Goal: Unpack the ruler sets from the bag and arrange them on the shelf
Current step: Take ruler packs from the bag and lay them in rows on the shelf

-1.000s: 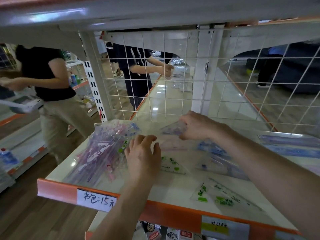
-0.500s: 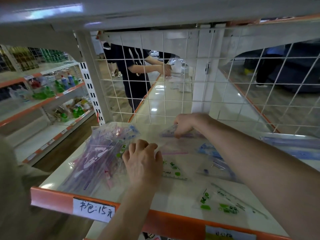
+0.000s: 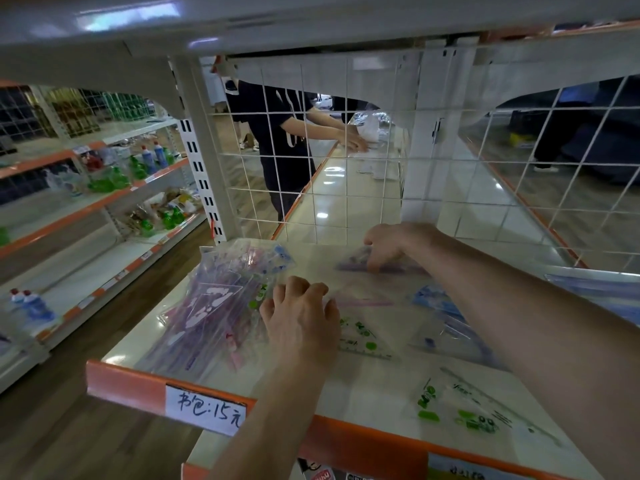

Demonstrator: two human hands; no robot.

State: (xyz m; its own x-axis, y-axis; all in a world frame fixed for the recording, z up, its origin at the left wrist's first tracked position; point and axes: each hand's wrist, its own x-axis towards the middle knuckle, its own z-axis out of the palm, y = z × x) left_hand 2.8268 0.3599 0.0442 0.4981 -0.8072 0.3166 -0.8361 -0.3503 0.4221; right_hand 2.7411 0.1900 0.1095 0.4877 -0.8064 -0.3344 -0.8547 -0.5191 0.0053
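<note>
right hand (image 3: pixel 391 247): we pinch the purple ruler set (image 3: pixel 398 270) at the back of the shelf (image 3: pixel 346 389)
left hand (image 3: pixel 301 320): palm down, fingers bent, just beside the bag (image 3: pixel 214 306); we cannot tell whether it grips
other sets: green set (image 3: pixel 363 337) and blue set (image 3: pixel 446 323) flat between our arms

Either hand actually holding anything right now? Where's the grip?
Right hand grips the purple ruler set near its middle, far back on the shelf. Left hand rests beside the bag; its underside is hidden, so a grip cannot be told.
</note>
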